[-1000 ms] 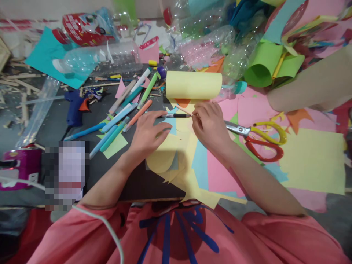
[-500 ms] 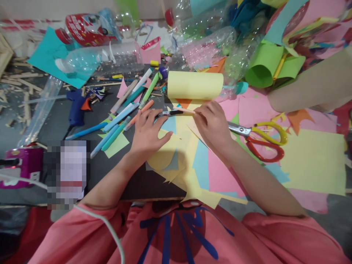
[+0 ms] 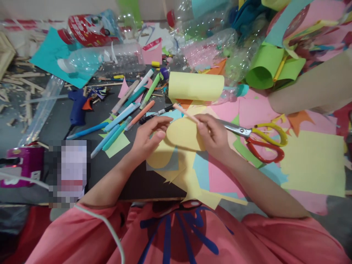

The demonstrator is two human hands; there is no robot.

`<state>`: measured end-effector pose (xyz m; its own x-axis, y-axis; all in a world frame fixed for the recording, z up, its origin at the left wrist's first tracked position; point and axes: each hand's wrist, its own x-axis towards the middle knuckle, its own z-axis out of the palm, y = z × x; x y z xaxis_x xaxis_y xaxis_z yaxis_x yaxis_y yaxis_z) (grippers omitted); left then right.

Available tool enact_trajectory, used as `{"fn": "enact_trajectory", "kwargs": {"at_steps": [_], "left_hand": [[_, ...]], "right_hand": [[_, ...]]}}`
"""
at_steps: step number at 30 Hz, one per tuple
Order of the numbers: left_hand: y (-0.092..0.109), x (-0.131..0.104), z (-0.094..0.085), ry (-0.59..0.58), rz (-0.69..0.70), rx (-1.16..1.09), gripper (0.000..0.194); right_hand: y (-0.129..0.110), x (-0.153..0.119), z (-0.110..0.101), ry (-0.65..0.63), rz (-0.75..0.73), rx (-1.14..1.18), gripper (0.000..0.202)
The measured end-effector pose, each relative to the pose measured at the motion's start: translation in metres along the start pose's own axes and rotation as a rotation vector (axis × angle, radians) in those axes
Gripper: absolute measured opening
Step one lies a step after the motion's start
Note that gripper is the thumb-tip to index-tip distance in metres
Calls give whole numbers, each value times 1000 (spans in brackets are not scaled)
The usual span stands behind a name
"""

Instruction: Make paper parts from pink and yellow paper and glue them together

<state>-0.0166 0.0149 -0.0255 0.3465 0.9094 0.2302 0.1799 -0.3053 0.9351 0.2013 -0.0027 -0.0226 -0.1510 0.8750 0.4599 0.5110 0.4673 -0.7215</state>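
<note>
Your right hand (image 3: 215, 135) pinched rounded yellow paper (image 3: 183, 135) and a slim pink stick (image 3: 184, 112); steadying seemingly needed your loose-fingered left hand (image 3: 146, 137).

Scissors (image 3: 242, 131) right of the hands (image 3: 213, 135)

**One head-worn camera looking forward and down**

The single view comes from the person's own head, facing ahead and tilted well down. It sits close: the coral shirt (image 3: 236, 245) fills the bottom of the frame, and the forearms (image 3: 255, 183) enter from lower left and lower right. Left hand (image 3: 147, 139) and right hand (image 3: 213, 135) lie near mid-frame. Beyond, the tabletop (image 3: 59, 123) recedes toward a pale backdrop (image 3: 68, 6) along the top edge.
</note>
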Motion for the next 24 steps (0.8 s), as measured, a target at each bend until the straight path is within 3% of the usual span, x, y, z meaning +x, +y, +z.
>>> {"fn": "enact_trajectory", "kwargs": {"at_steps": [3, 6, 9, 12, 14, 16, 20, 24], "left_hand": [[11, 1, 3, -108, -236, -174, 57], [17, 3, 4, -98, -375, -118, 39], [16, 6, 3, -21, -366, -125, 34], [7, 8, 1, 180, -333, -181, 35], [1, 10, 1, 335, -309, -248, 35], [-4, 10, 0, 409, -284, -319, 37], [-6, 10, 3, 392, -238, -457, 44], [-2, 6, 10, 326, -230, -567, 41]], "right_hand": [[-7, -6, 3, -182, -86, -23, 33], [-4, -9, 3, -188, -58, -32, 34], [4, -7, 2, -39, 69, 31, 31], [12, -3, 0, 102, 161, 84, 27], [17, 1, 0, 101, 164, 48, 24], [22, 3, 0, 47, 126, -41, 19], [21, 3, -1, 11, 7, -150, 19], [7, -1, -1, -87, -33, 6, 23]]}}
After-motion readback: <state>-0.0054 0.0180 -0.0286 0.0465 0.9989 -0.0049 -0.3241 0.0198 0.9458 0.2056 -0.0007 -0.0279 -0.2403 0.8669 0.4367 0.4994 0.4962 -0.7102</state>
